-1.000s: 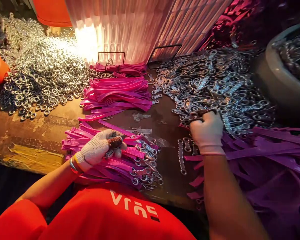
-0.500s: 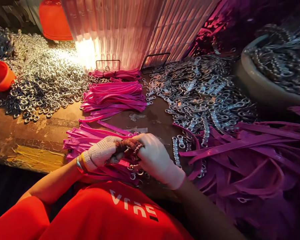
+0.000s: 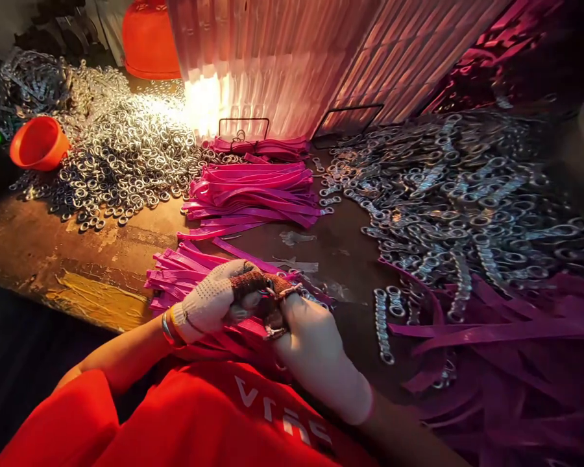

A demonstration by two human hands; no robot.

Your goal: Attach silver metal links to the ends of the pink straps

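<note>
Flat, glossy pink straps (image 3: pixel 170 285) lie on the brown table (image 3: pixel 348 259) below both hands, long axis roughly left-right. Dotted-white-gloved left hand (image 3: pixel 219 299) is nearer their visible left ends; white-gloved right hand (image 3: pixel 314 344) angles in from lower right. Fingers curled, tips close together; can't tell what's gripped.

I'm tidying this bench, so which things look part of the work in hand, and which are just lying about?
Likely in use:
pink straps beneath the left hand
ridged metal links
metal rings
purple straps

Likely just lying about:
orange cup, far left
clear scraps, mid-table
</note>
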